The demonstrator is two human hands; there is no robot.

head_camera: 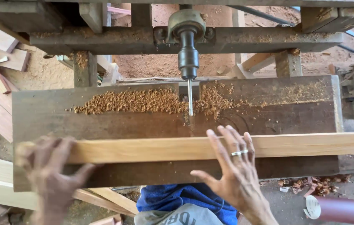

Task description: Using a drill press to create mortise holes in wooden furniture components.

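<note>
- Pale wooden batten (pixel 293 143) lies lengthwise across the dark machine table (pixel 60 112), in front of the horizontal drill bit (pixel 190 98), whose tip stands just short of the batten's far edge.
- Left hand (pixel 52 173), blurred, grips the batten's left end, fingers wrapped over it.
- Right hand (pixel 237 166) rests flat on it, fingers spread wide, a ring showing.
- Heaped wood chips (pixel 135 102) suggest boring already done here; no hole shows in this batten, so its cut seems not yet begun.
</note>
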